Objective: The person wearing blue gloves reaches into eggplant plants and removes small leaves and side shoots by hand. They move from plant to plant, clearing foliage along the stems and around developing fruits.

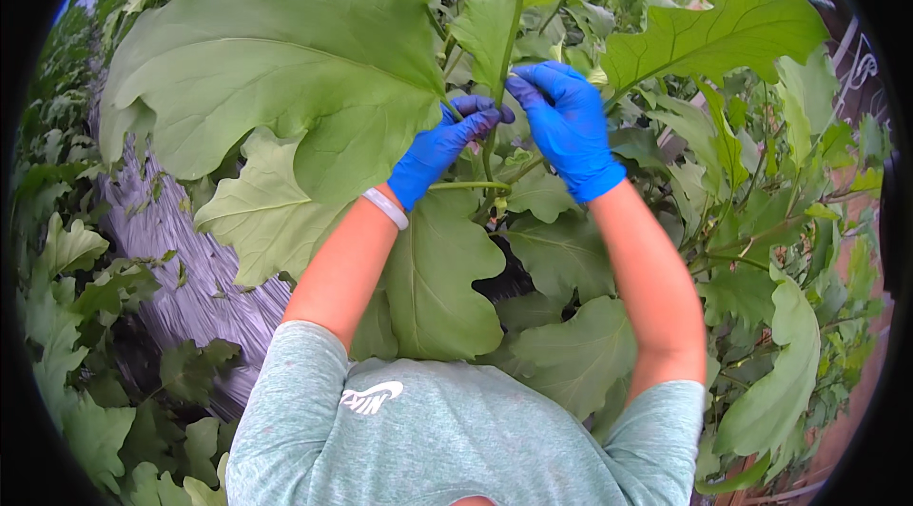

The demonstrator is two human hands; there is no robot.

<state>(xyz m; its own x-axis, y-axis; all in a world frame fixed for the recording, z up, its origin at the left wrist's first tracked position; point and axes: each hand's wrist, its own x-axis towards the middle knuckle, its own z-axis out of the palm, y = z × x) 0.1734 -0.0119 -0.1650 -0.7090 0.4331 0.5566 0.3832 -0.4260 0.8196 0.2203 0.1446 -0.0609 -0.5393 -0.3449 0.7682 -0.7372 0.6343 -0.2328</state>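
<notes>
Straight ahead rises the green main stem (513,21) of a broad-leaved plant, likely an eggplant. My left hand (446,142), in a blue glove, pinches this stem between thumb and fingers from the left. In a matching glove, my right hand (567,128) has its thumb and forefinger drawn close together at the stem's right side, slightly higher. Something small and pale shows at those fingertips, too small to identify. A large lobed leaf (285,71) spreads left, beside my left hand. Below the hands, a side stalk (467,185) branches off, and another leaf (442,278) hangs down.
Silvery plastic ground cover (192,263) runs along the left between plant rows. Dense foliage (770,342) fills the right side, with bare brown soil (849,427) past it. White string (859,71) hangs near a post at upper right.
</notes>
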